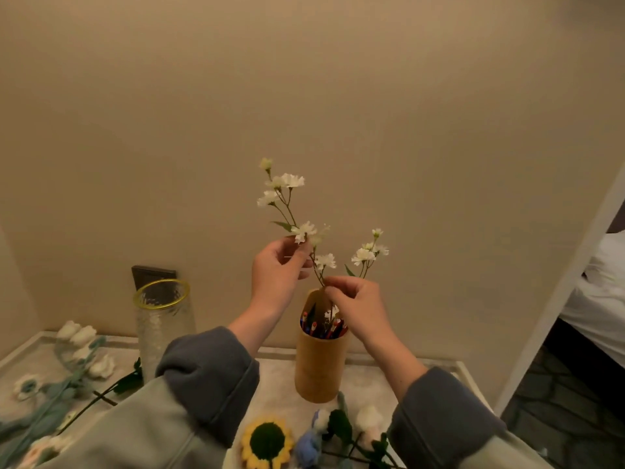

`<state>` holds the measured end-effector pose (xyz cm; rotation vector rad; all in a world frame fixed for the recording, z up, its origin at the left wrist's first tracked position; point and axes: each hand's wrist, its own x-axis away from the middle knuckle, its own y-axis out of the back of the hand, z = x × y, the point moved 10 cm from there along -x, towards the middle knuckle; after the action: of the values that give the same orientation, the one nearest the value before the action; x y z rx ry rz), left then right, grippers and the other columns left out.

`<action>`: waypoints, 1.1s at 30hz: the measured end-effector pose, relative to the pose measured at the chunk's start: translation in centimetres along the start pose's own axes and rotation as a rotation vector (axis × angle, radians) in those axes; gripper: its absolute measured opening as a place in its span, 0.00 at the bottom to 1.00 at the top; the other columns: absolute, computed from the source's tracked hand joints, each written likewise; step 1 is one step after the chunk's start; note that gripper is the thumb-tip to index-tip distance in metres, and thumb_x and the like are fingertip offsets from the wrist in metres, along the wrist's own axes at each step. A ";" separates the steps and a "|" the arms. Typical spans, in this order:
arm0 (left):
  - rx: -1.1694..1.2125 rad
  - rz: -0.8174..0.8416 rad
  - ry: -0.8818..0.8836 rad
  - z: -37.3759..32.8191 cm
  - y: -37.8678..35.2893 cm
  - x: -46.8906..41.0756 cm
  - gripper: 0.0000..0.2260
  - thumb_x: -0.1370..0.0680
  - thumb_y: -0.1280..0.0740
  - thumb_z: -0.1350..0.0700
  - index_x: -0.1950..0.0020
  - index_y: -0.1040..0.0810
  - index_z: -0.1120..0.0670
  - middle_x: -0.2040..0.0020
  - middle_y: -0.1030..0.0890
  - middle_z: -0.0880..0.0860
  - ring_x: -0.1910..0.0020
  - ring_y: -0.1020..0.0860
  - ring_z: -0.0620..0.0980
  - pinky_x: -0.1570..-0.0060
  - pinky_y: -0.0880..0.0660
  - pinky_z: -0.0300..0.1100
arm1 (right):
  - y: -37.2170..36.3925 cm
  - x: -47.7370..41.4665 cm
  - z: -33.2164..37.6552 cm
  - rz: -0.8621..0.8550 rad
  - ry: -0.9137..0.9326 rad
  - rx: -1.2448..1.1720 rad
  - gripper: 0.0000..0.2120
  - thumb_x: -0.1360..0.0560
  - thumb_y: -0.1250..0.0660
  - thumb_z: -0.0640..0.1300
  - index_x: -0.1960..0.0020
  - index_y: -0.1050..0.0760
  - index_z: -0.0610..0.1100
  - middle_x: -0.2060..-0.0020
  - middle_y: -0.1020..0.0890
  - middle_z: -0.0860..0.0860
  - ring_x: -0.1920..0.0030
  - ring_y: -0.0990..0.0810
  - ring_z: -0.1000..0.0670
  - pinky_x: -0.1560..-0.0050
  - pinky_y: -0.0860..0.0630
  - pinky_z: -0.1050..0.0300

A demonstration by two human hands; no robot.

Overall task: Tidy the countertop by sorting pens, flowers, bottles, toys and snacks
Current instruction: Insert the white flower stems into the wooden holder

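white flowers [297, 204], tan holder [319, 363]

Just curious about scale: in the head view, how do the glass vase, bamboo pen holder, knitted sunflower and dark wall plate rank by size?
1. Glass vase and bamboo pen holder: alike, vase base hidden by a sleeve, so unranked.
2. Knitted sunflower, nearest the camera.
3. Dark wall plate, partly behind the vase.

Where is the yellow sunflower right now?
In the head view the sunflower lies on the countertop at the bottom centre, just in front of the bamboo pen holder and left of the blue flower.
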<state>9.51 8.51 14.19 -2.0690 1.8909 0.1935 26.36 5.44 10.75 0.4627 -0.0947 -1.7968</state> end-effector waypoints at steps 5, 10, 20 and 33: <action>-0.079 -0.053 0.009 2.1 0.2 -1.7 0.05 0.21 0.34 0.58 0.47 0.21 0.54 0.55 0.16 0.52 0.57 0.17 0.48 0.60 0.20 0.39 | 2.0 -0.1 -2.2 -0.140 0.025 -0.054 0.11 0.22 0.36 0.41 0.49 0.19 0.56 0.56 0.15 0.58 0.52 0.18 0.56 0.50 0.20 0.55; -0.109 -0.064 0.039 4.0 0.4 -2.7 0.06 0.20 0.37 0.59 0.44 0.23 0.54 0.53 0.18 0.50 0.56 0.18 0.45 0.61 0.20 0.37 | 3.2 0.9 -5.5 -0.254 -0.032 -0.122 0.12 0.22 0.37 0.37 0.54 0.20 0.52 0.61 0.17 0.53 0.58 0.19 0.53 0.55 0.22 0.57; -0.325 0.038 0.154 9.7 -0.7 -2.1 0.06 0.19 0.38 0.57 0.50 0.22 0.50 0.53 0.18 0.49 0.51 0.19 0.49 0.49 0.21 0.47 | 2.3 1.9 -11.3 -0.290 -0.256 -0.017 0.10 0.22 0.37 0.39 0.43 0.32 0.47 0.53 0.25 0.51 0.54 0.24 0.51 0.56 0.26 0.58; -0.343 0.065 0.267 13.5 0.3 0.4 0.07 0.20 0.38 0.58 0.44 0.23 0.49 0.48 0.19 0.48 0.46 0.21 0.49 0.42 0.23 0.50 | -3.0 2.0 -13.4 0.073 -0.321 -0.045 0.51 0.35 0.23 0.37 0.23 0.50 0.51 0.30 0.33 0.50 0.29 0.34 0.46 0.33 0.32 0.48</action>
<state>10.93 12.58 1.41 -2.3547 2.2155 0.2874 28.05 6.73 -2.92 0.1335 -0.2898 -1.7849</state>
